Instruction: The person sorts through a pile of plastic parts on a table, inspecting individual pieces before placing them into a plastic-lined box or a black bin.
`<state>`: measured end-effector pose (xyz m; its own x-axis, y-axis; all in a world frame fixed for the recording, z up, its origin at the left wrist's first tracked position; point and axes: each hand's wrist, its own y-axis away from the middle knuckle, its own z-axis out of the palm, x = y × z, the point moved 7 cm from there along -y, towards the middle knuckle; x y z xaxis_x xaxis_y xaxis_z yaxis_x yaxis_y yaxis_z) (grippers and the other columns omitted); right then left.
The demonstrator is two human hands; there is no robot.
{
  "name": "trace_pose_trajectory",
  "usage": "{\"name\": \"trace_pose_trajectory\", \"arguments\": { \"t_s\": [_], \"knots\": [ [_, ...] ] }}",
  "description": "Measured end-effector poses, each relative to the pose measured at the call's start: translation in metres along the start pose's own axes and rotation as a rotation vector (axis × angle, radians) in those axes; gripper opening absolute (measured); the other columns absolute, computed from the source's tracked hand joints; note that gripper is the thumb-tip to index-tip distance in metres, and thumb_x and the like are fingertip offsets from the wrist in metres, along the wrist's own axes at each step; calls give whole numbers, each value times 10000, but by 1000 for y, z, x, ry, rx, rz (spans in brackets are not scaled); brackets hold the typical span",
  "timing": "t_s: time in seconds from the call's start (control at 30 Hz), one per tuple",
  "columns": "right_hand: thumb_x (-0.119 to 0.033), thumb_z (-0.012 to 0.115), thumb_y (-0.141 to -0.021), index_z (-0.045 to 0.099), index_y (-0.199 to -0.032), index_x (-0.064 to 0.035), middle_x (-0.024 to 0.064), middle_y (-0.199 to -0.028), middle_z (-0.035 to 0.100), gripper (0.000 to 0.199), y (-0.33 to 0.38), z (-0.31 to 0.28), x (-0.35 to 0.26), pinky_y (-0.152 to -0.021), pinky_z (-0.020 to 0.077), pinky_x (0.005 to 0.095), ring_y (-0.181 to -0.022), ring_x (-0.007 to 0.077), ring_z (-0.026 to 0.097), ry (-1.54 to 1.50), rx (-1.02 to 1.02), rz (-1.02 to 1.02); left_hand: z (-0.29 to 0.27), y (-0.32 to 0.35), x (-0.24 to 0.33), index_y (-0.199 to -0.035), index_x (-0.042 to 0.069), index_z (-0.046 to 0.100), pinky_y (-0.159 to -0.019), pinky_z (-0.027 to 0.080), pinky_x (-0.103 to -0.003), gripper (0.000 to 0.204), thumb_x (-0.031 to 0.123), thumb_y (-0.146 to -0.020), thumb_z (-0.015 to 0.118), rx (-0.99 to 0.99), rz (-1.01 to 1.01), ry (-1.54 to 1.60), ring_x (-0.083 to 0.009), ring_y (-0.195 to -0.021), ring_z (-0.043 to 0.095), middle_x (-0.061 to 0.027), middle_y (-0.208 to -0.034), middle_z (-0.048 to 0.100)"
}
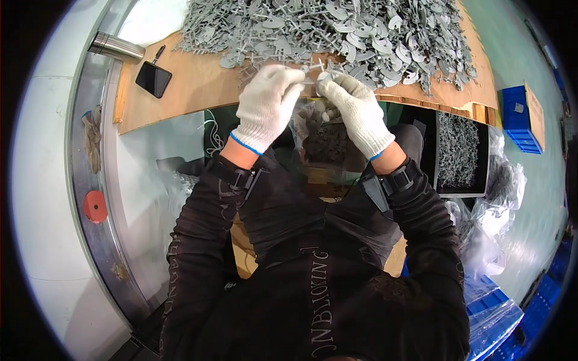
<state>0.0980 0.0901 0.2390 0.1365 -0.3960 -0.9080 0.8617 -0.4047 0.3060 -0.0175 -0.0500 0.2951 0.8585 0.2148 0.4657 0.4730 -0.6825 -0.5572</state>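
Observation:
Both my hands wear white knitted gloves with blue cuffs and are raised over the near edge of a wooden table. My left hand (268, 107) is closed, its fingertips pinching a thin grey branched piece (320, 67) that spans the gap to the other hand. My right hand (356, 109) is closed as well, with the rounded end of a grey part at its fingertips. Just beyond them lies a big heap of flat, curved grey parts (383, 45) mixed with thin branched pieces. Below the hands, a bag of dark grey parts (325, 144) sits between my knees.
A phone (153, 79) and a steel flask (117, 47) lie at the table's left. A black bin (460, 150) of thin grey pieces stands at right, beside clear plastic wrap (490, 228) and a blue crate (520, 120). A red disc (95, 206) rests on the left ledge.

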Motion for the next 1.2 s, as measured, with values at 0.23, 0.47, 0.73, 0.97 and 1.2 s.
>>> {"name": "trace_pose_trajectory", "arguments": {
  "t_s": [0.23, 0.47, 0.73, 0.97, 1.2],
  "knots": [
    [-159, 668, -1095, 672, -1379, 5, 21, -1020, 764, 328, 19, 1, 8, -691, 543, 219, -819, 82, 685, 15, -52, -11, -9, 33, 20, -1123, 100, 739, -826, 592, -376, 238, 22, -911, 816, -35, -23, 165, -302, -952, 726, -104, -1052, 722],
    [-134, 712, -1038, 707, -1256, -23, 82, -937, 764, 245, 55, 1, 0, -722, 583, 341, -794, 200, 736, 639, 86, -441, -5, 60, 30, -1113, 77, 741, -803, 586, -346, 213, 0, -921, 794, -99, -112, 309, -261, -912, 731, -102, -1029, 721],
    [-108, 722, -966, 719, -1216, -73, 218, -1059, 746, 252, 72, -4, 9, -813, 605, 470, -934, 434, 735, 1123, 36, -623, 25, 97, 18, -1144, 3, 739, -779, 588, -290, 165, -1, -979, 748, -262, -622, 675, -118, -892, 712, -51, -1038, 762],
    [-88, 677, -966, 693, -1342, -87, 215, -1108, 763, 376, 76, -20, 28, -853, 612, 469, -948, 406, 753, 1076, 12, -374, 26, 108, 11, -1159, -14, 737, -764, 582, -267, 168, 49, -1004, 747, -327, -955, 805, -88, -810, 680, -31, -1019, 766],
    [-90, 648, -1016, 665, -1403, -22, 171, -1078, 782, 393, 69, -35, 40, -792, 612, 400, -897, 310, 766, 570, -60, -287, 47, 123, 5, -1224, 3, 714, -829, 596, -281, 198, 39, -1029, 711, -428, -919, 987, -99, -893, 699, -26, -1090, 752]
  ]
}}
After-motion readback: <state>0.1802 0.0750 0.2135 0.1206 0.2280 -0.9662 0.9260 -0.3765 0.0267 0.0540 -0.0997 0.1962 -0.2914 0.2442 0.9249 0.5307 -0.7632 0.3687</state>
